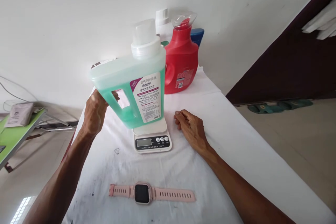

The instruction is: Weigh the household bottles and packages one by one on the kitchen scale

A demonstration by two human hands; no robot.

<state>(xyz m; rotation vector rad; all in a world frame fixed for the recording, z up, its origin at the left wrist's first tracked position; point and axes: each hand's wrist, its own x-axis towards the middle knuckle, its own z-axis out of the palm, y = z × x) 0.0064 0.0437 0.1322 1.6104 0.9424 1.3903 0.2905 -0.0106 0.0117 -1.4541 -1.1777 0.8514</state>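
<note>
A large translucent bottle of green liquid detergent [126,101], with a white cap and a white and purple label, stands over the white digital kitchen scale [153,143]. Its base overlaps the scale's platform; whether its full weight rests there I cannot tell. My left hand [96,112] grips the bottle's handle on the left side, with fingertips showing through the handle opening. To the right of the scale, my right hand [191,127] rests on the white cloth, fingers curled in and nothing visible in them. The scale's display looks blank.
Behind the bottle stands a red detergent jug [182,59] with a clear plastic cup over its top. A blue container [197,35] and another white-capped bottle [162,16] are partly hidden there. A pink smartwatch [142,193] lies in front. Green slippers [279,106] are on the floor.
</note>
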